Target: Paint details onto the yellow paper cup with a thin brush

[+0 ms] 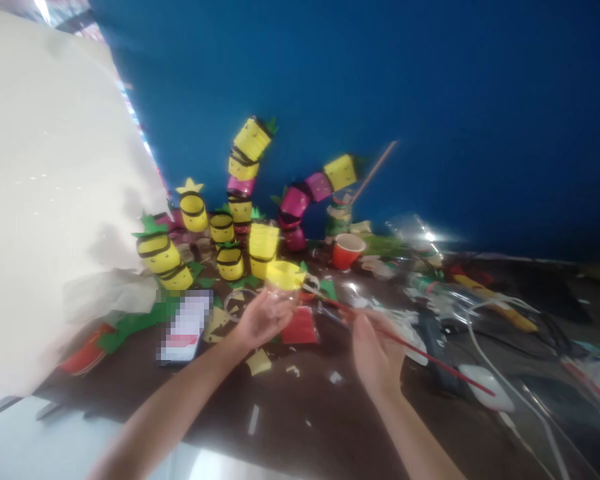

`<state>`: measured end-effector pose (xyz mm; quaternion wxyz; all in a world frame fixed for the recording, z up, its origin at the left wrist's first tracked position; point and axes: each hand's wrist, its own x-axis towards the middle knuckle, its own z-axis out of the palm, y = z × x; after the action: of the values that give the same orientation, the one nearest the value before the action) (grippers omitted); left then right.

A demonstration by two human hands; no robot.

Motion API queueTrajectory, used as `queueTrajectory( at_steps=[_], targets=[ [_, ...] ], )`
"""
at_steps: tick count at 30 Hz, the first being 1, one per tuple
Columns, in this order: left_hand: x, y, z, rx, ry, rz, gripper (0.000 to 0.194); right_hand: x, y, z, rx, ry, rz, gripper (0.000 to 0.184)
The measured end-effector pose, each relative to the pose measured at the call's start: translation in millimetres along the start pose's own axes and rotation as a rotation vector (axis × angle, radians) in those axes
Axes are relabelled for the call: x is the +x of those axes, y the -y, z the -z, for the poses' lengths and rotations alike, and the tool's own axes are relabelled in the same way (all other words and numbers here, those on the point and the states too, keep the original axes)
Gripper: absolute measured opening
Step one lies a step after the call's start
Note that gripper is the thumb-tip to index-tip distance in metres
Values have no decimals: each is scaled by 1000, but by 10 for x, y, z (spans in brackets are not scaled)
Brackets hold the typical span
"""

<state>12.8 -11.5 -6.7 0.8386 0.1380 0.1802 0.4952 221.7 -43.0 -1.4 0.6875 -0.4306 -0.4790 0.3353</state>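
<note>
My left hand (pixel 263 320) is closed around a small clear plastic cup-like piece (pixel 285 277), its upper part yellow. In my right hand (pixel 377 350) is a thin paintbrush (pixel 430 360) with a red handle, its tip angled left to the yellow piece. Blur hides whether the bristles touch it. Just behind stand yellow pots with black bands (pixel 230 264), some topped with green leaf shapes. Two tall curved stacks of yellow and magenta pots (pixel 243 167) rise at the back. A red square (pixel 300 325) lies under my left hand.
A phone (pixel 185 328) lies on the dark table (pixel 220 407), left of my arm. A red paper cup (pixel 347 252) stands behind my right hand. Clear plastic bottles (pixel 450 300), a white cable (pixel 480 340) and a white mouse-like object (pixel 487 387) crowd the right. Paper scraps (pixel 259 361) are scattered in front.
</note>
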Motion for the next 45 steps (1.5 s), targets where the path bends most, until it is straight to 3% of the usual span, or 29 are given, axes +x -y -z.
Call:
queueTrajectory(
  at_steps=[4, 11, 16, 24, 36, 45],
  targets=[
    [1, 16, -19, 23, 5, 11, 34, -17, 2, -8, -41, 23, -16, 19],
    [-7, -40, -14, -46, 9, -19, 47, 54, 113, -73, -5, -150, 5, 18],
    [1, -48, -4, -41, 2, -2, 48, 36, 108, -66, 130, -20, -4, 16],
    [-19, -30, -46, -29, 59, 37, 47, -18, 17, -12, 38, 70, -24, 15],
    [-24, -40, -53, -9, -13, 57, 52, 17, -40, -6, -5, 15, -17, 17],
    [23, -34, 75, -36, 116, 70, 54, 28, -76, 7, 20, 16, -46, 15]
  ],
)
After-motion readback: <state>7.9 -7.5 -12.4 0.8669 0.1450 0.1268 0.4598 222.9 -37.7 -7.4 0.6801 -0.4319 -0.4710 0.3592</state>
